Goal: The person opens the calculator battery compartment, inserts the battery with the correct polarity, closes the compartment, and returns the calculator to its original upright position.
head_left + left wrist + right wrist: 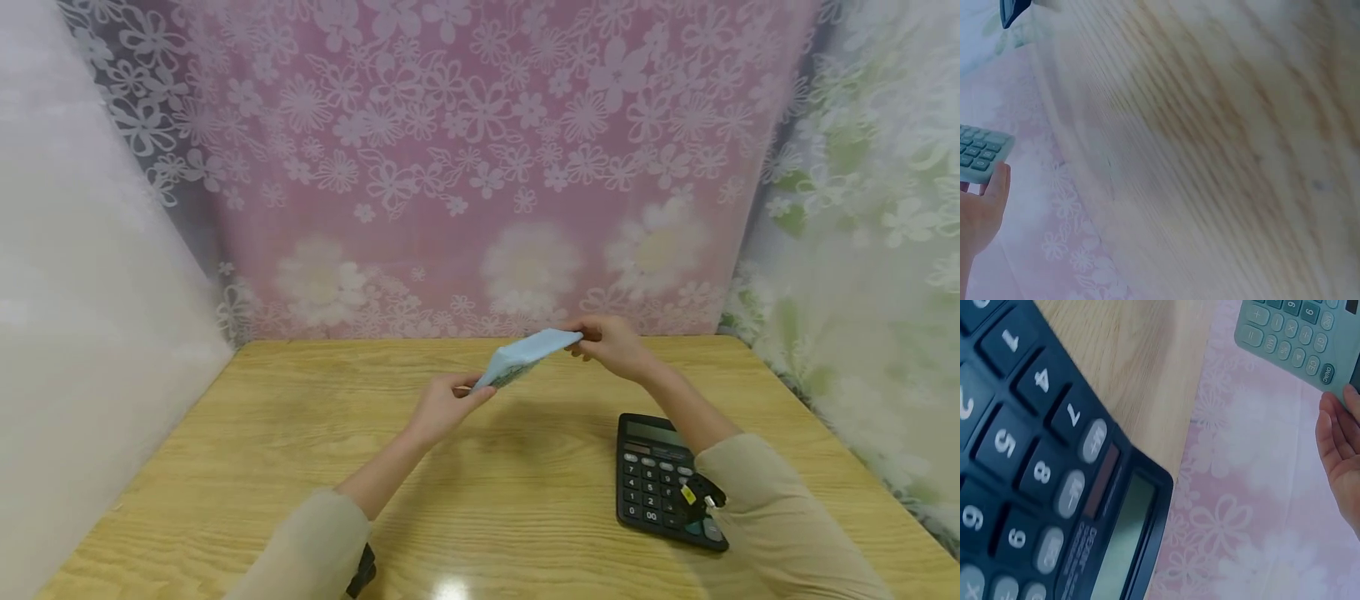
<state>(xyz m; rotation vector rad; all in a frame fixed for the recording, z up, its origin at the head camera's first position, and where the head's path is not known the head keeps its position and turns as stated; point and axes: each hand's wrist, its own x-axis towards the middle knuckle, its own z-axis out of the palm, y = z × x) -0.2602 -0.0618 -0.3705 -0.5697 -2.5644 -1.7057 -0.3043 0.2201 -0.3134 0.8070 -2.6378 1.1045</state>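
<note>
A light blue calculator point(536, 346) is held tilted above the table, between both hands. My left hand point(442, 408) grips its near left end, with the thumb and fingers on opposite sides. At the far right end, my right hand point(615, 346) pinches the edge. The keys face down toward the table; from the head they show only as a thin strip. Both wrist views look up at rows of pale keys on the calculator point(982, 150), and the right wrist view also catches the corner of its dark display point(1355, 375).
A larger black calculator point(652, 475) lies face up on the wooden table point(300, 433), partly under the right forearm. Small black wrist devices sit at both sleeves. A pink floral cloth point(450, 167) hangs behind the table, with pale cloths on both sides.
</note>
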